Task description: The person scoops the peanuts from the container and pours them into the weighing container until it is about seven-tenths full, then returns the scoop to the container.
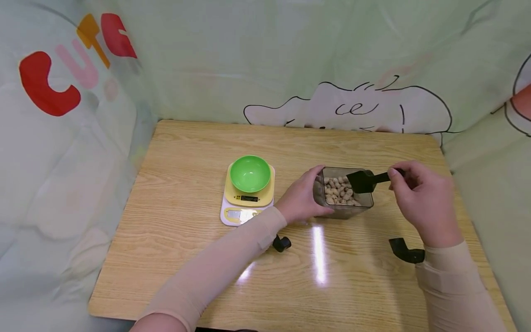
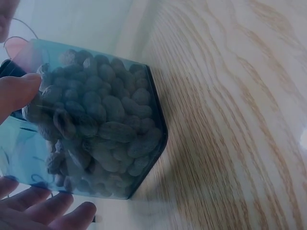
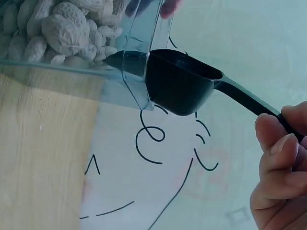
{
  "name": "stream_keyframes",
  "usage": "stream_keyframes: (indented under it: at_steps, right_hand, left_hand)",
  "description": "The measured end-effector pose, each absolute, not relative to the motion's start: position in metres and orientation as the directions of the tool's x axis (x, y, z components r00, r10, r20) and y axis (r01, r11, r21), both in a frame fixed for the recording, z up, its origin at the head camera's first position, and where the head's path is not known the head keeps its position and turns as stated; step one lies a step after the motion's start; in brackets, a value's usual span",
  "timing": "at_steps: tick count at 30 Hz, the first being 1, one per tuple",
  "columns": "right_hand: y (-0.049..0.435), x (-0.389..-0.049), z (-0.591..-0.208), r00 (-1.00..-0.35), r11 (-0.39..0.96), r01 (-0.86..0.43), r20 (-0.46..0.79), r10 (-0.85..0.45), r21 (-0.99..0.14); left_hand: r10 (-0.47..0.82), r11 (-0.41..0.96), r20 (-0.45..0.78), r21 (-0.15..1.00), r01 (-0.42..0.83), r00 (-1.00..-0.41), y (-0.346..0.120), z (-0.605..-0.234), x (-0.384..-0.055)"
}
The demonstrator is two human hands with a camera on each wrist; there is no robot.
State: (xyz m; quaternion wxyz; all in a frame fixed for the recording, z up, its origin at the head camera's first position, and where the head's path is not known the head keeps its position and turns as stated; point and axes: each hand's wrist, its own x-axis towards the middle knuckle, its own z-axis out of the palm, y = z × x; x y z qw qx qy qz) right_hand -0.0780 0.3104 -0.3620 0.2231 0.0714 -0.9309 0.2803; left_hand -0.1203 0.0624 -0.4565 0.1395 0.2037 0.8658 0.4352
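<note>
So left hand (image 1: 300, 198) grips the peanut bin (image 1: 342, 212) right of the scale (image 1: 250, 198), right hand (image 1: 427, 203) pinches a black scoop (image 1: 361, 182) over its right rim, loads of tabletop (image 1: 178, 198) toward the left edge.

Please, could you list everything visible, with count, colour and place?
Bowl: one, green, on the scale
Scale: one, yellow and white, on table
Container: one, transparent grey, on table
Peanuts: many, tan, in the container
Scoop: one, black, at the container
Table: one, light brown, underneath
Printed backdrop: count unclear, pale green, around table
Wrist cameras: two, black, one per wrist
Something dark: count unclear, bottom edge
Left hand: one, gripping container
Right hand: one, pinching scoop
Sleeves: two, beige, behind both hands
</note>
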Motion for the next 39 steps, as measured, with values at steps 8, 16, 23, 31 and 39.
stream_keyframes:
  at_steps: [8, 16, 23, 31, 39]
  right_hand:
    - [0.306, -0.081, -0.367, -0.789, 0.874, -0.393, 0.593, -0.161, -0.285]
    - [0.305, -0.085, -0.371, -0.851, 0.881, -0.306, 0.518, -0.083, -0.36]
    - [0.305, -0.088, -0.371, -0.894, 0.876, -0.219, 0.448, -0.004, -0.43]
    - [0.306, -0.092, -0.368, -0.925, 0.866, -0.181, 0.38, 0.011, -0.467]
    - [0.305, -0.091, -0.366, -0.934, 0.876, -0.201, 0.355, -0.037, -0.439]
  left_hand:
    - [0.478, 0.539, -0.053, 0.806, 0.245, -0.877, 0.062, -0.457, -0.122]
    - [0.487, 0.549, -0.037, 0.79, 0.273, -0.873, 0.062, -0.458, -0.121]
    - [0.497, 0.561, -0.005, 0.765, 0.317, -0.868, 0.061, -0.462, -0.122]
    - [0.508, 0.556, 0.022, 0.755, 0.347, -0.861, 0.06, -0.464, -0.123]
    - [0.511, 0.56, 0.029, 0.747, 0.358, -0.859, 0.061, -0.464, -0.124]
